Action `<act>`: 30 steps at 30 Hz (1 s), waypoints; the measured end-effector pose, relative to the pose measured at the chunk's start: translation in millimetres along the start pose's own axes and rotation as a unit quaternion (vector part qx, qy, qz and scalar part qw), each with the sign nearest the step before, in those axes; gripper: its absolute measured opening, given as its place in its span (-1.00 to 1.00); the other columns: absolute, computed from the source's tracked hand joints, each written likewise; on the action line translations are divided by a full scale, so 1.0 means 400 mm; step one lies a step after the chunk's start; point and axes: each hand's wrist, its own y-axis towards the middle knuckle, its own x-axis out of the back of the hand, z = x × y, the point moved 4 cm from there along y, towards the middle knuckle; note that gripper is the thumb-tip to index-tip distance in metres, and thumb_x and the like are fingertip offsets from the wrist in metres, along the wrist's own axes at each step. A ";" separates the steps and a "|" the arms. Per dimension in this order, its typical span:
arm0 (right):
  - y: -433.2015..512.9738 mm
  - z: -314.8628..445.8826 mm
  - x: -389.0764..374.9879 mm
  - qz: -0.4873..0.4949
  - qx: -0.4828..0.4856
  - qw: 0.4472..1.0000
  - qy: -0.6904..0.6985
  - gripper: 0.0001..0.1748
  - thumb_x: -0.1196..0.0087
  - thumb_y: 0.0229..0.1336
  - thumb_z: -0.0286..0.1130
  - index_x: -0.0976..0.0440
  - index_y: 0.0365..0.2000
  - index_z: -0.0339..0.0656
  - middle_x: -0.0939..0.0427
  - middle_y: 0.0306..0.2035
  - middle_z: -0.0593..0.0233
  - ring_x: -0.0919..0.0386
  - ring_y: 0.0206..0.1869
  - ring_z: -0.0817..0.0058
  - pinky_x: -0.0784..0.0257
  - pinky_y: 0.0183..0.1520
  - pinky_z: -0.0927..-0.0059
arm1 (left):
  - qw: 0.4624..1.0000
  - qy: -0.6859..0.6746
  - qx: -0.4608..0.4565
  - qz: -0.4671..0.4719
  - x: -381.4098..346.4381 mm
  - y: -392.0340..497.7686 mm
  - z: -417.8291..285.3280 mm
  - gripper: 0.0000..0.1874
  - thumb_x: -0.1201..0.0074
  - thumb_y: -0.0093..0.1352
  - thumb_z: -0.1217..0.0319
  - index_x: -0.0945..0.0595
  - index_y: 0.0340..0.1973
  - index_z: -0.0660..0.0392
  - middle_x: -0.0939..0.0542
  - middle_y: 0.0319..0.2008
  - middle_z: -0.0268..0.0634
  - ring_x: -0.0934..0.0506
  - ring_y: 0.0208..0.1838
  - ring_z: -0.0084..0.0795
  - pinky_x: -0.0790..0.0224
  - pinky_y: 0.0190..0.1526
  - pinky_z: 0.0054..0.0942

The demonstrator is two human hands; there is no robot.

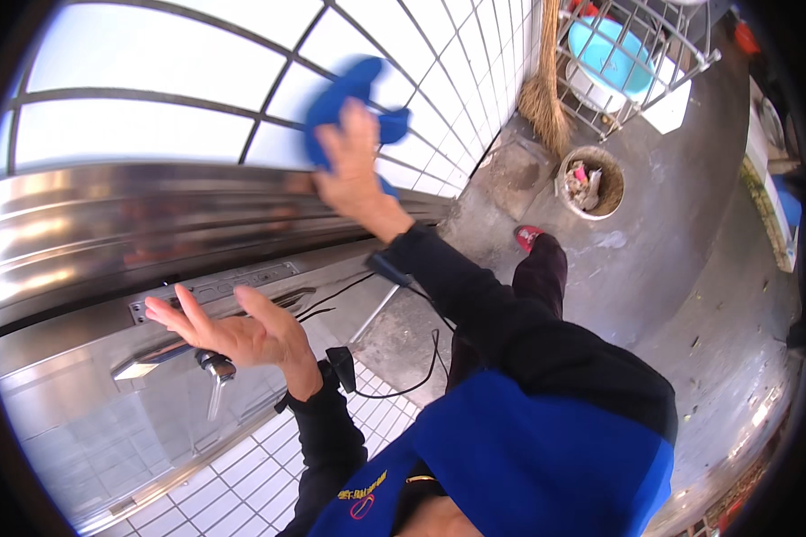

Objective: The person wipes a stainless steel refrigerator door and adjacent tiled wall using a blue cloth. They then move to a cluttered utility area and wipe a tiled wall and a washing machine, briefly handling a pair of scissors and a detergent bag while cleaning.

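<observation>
My right hand (359, 171) is raised at the white tiled wall (242, 40), its fingers over a blue cloth (329, 121); both are blurred by motion. Bare and empty, my left hand (242, 335) has its fingers spread beside a metal door's lever handle (141, 362). Just below this hand, a short metal fitting (215, 372) sticks out of the door. Along the door's edge runs a lock plate (262, 276). A shiny metal frame (107, 221) lies between the door and the tiles. Black cables hang near my wrists.
A bucket (591, 182) holding rubbish stands on the concrete floor, near a straw broom (544, 111) against the wall. Beside them is a metal rack (638, 60) with a turquoise basin (608, 54). My red shoe (528, 236) is near the bucket.
</observation>
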 end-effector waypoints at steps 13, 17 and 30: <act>0.084 0.114 -0.034 0.068 0.139 0.988 0.024 -0.38 -0.22 -0.08 -0.36 -0.40 0.10 -0.07 -0.15 0.34 -0.10 -0.13 0.35 -0.10 -0.05 0.31 -0.14 | 0.933 -0.270 0.150 0.185 -0.060 -0.253 -0.025 -0.43 0.17 0.21 0.79 -0.36 0.19 0.38 -0.28 0.32 0.16 -0.25 0.39 0.09 -0.03 0.37 -0.07; 0.073 0.027 -0.002 0.050 0.119 0.989 0.078 -0.19 -0.32 -0.25 -0.15 -0.36 0.14 0.04 -0.08 0.39 -0.02 -0.04 0.40 -0.08 0.01 0.32 -0.21 | 0.875 -0.305 0.240 0.290 -0.156 -0.404 -0.053 -0.48 0.17 0.21 0.81 -0.42 0.12 0.40 -0.40 0.22 0.11 -0.38 0.30 0.02 -0.16 0.32 -0.16; -0.552 -0.793 0.031 -0.129 -0.697 0.691 0.145 -0.09 0.20 0.36 0.01 0.17 0.32 -0.62 0.09 0.40 -0.35 0.11 0.47 -0.02 0.20 0.48 0.31 | 0.843 -0.055 0.280 0.456 -0.222 -0.618 -0.132 -0.38 0.14 0.23 0.71 -0.34 0.26 0.28 -0.27 0.34 0.10 -0.21 0.42 0.01 -0.03 0.40 -0.07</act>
